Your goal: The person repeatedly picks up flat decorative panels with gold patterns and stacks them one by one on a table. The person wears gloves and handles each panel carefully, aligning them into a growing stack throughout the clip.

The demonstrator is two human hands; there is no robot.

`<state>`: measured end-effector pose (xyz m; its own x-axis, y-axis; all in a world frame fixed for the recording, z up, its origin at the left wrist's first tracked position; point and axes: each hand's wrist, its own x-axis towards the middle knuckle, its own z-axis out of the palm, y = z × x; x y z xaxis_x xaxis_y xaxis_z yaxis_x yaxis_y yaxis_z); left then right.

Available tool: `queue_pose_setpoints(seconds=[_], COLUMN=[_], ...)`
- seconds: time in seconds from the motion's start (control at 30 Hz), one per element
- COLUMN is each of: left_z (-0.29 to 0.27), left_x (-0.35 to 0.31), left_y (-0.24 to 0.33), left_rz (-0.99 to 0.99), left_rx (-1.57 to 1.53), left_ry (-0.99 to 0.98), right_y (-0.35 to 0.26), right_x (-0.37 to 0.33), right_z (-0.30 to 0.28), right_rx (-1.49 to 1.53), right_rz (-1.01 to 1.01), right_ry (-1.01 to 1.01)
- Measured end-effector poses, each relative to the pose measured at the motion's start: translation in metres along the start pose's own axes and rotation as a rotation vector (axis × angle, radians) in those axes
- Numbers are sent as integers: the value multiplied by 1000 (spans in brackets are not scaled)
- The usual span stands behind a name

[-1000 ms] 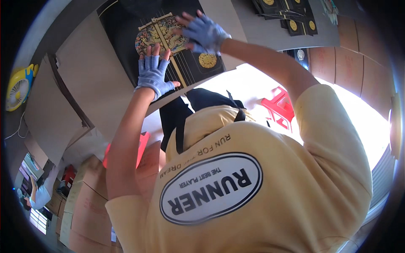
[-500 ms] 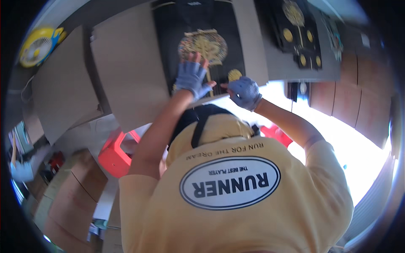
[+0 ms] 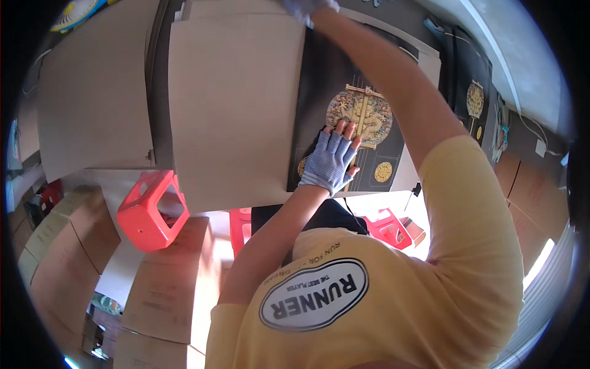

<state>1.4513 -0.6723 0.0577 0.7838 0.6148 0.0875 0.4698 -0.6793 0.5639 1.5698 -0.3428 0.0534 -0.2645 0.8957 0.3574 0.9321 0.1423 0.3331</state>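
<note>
A black panel (image 3: 318, 86) with a round gold and multicoloured dragon ornament (image 3: 372, 126) and smaller gold roundels lies on a large grey-brown board. My left hand (image 3: 330, 161), in a grey-blue fingerless glove, rests flat on its lower part. Those fingers are spread, with the tips at the ornament's lower left edge. My right hand (image 3: 309, 8), gloved the same way, is beyond the panel's far left corner. The picture's top edge cuts it off, so its fingers and anything in them are hidden. My right forearm crosses above the panel's far part.
Another grey-brown board (image 3: 92, 98) stands at the left. Similar black pieces (image 3: 473, 80) with gold ornaments lie at the right. A red plastic stool (image 3: 150, 212) is below the table edge, near cardboard boxes (image 3: 169, 277). A yellow and blue fan (image 3: 77, 13) shows at upper left.
My right hand has moved from the panel's near edge up past its far side. My left hand stays flat on the panel. The whole view has shifted and turned.
</note>
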Motion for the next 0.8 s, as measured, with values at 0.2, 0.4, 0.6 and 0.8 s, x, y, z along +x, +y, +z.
queue_pose_setpoints(seconds=[0.2,0.4,0.6,0.8], left_z=[-3,18,19,15], left_x=[-2,1,-3,-6], left_y=[7,6,14,17], left_rz=[-105,-133,-40,-152], left_rx=[138,183,197,203], left_ry=[10,122,237,242], right_y=[-17,-142,-180,-42], right_x=[14,-145,-235,-366], right_z=[-3,-144,-182,-278], right_rx=[246,1021,1471,1735], right_rz=[-6,-550,-707,213], right_ry=[-74,-238,-110,-784])
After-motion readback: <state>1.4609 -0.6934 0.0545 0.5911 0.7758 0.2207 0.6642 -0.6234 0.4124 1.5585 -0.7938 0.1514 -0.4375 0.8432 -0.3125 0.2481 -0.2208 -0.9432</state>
